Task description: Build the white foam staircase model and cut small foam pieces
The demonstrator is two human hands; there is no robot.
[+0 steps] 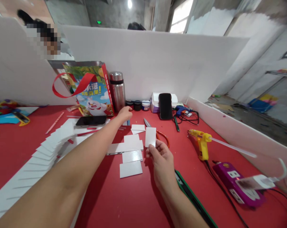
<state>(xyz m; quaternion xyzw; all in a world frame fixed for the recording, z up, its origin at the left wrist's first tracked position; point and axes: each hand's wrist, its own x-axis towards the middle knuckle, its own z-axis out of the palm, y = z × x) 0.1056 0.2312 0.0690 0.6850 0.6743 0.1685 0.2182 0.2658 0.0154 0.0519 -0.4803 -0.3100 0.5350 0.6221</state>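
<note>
My right hand [160, 160] holds a small white card piece [150, 136] upright by its lower edge, above the red table. My left hand [124, 114] is stretched far forward, fingers curled down near small white pieces [137, 128] beside a steel flask [117, 90]. What it holds, if anything, is hidden. Several white rectangles [131, 158] lie flat between the two hands. Scissors with orange handles [157, 133] lie partly behind the held card.
A row of overlapping white cards [42, 150] runs along the left. A black phone [91, 120], a colourful gift bag [90, 90], small jars [137, 105], another phone [165, 106], a yellow glue gun [201, 144] and a purple power strip [236, 182] stand around. White partitions enclose the table; another person sits beyond.
</note>
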